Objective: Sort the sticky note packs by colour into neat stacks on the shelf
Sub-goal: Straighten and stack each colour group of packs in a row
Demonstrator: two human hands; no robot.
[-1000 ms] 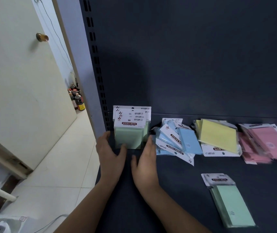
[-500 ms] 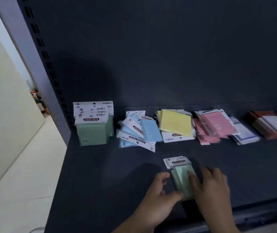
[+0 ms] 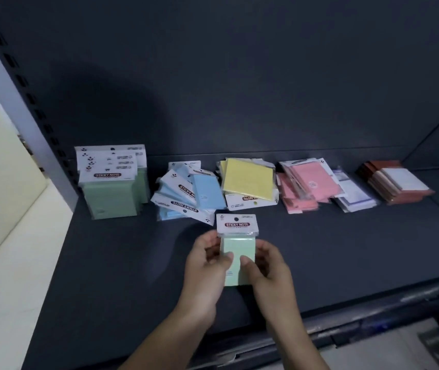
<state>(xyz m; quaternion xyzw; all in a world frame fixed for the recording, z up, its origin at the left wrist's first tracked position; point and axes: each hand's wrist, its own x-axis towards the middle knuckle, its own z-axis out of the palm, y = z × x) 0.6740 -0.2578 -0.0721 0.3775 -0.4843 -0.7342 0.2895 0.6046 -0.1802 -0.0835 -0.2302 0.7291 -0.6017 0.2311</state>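
Pack (image 3: 238, 245) between left hand (image 3: 207, 267), right hand (image 3: 269, 273)

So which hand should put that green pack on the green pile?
Probably the left hand. Both hands hold the green pack, but the green stack stands at the far left of the shelf, on that hand's side; the right hand would have to cross over.

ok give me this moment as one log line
left hand: holds green pack | right hand: holds it | next: likely green stack, far left
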